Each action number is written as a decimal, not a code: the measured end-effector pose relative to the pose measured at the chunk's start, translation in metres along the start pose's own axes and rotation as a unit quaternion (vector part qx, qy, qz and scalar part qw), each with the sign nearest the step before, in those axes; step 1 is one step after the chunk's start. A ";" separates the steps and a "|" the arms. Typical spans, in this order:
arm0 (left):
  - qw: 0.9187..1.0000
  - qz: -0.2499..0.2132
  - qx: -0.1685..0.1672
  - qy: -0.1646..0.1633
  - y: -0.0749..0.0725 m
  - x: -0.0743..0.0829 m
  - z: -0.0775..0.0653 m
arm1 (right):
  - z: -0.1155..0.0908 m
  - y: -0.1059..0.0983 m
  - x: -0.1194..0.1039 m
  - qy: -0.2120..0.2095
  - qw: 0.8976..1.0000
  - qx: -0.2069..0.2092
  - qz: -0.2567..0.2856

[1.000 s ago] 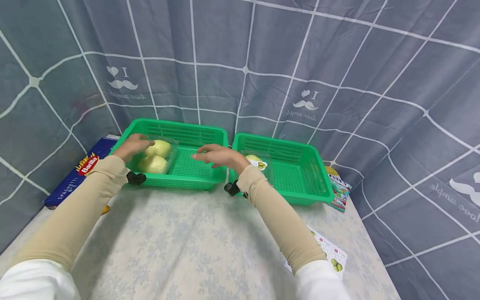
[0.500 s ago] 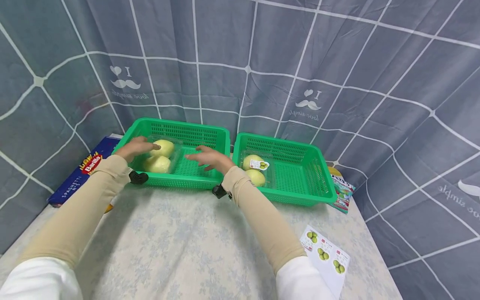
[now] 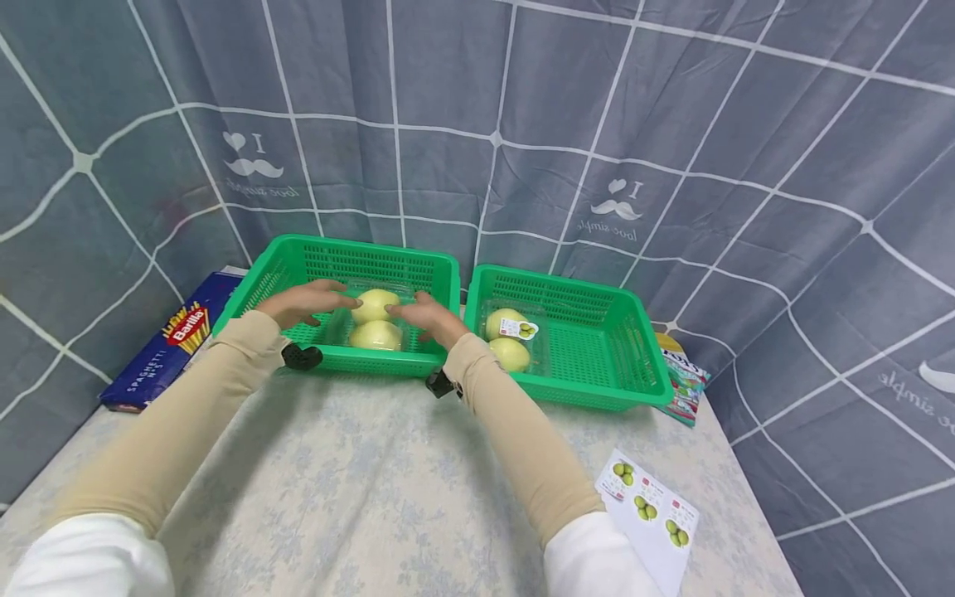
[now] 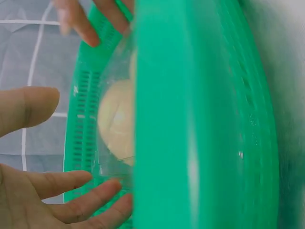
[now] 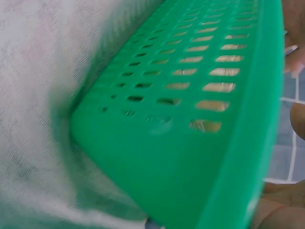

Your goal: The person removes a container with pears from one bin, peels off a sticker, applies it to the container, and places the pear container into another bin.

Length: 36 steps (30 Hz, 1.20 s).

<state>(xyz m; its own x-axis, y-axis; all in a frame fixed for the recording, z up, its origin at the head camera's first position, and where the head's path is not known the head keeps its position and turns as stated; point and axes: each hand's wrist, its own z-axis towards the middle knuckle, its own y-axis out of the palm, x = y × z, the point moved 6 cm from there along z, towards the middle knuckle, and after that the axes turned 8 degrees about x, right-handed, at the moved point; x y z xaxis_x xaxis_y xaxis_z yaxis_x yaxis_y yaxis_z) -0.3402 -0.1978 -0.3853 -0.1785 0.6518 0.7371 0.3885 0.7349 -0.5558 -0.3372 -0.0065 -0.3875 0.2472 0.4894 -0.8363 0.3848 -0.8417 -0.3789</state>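
Note:
In the head view a clear plastic box (image 3: 339, 333) with two pale yellow round fruits (image 3: 375, 336) sits in the left green basket (image 3: 346, 363). My left hand (image 3: 307, 303) is at the box's left side, fingers pointing toward it. Across from it, my right hand (image 3: 433, 318) is by the box's right side, over the basket's right part. The left wrist view shows the left hand's fingers (image 4: 100, 198) extended and spread beside the box, with the thumb apart. Basket walls hide part of both hands and the box in the wrist views.
A second green basket (image 3: 634, 348) on the right holds a similar box of fruits (image 3: 510, 355) with a label (image 3: 518, 329). A spaghetti box (image 3: 160, 352) lies at left. Colourful packets (image 3: 685, 385) and a sheet of fruit stickers (image 3: 649, 514) lie at right.
The box of fruits has shifted right within the left basket, and my left hand has moved right with it. My right hand moved left from near the right basket, exposing its labelled box.

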 end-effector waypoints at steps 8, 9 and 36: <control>0.996 -0.087 0.003 0.006 0.003 0.001 0.001 | 0.001 -0.007 0.004 -0.003 1.000 0.020 0.015; 0.996 -0.093 0.004 0.004 0.002 -0.001 0.001 | 0.002 -0.006 0.004 -0.004 1.000 0.020 0.014; 0.995 -0.101 0.018 -0.015 0.012 -0.006 0.003 | 0.006 0.000 0.012 0.027 0.997 0.011 0.075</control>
<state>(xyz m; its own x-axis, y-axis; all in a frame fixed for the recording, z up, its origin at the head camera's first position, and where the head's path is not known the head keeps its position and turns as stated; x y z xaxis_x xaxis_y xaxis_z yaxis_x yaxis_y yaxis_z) -0.3373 -0.1920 -0.3981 -0.2763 0.4944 0.8242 0.3087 0.8578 -0.4110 -0.3398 -0.0020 -0.4005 0.3490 0.3686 -0.8616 0.3205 -0.9109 -0.2599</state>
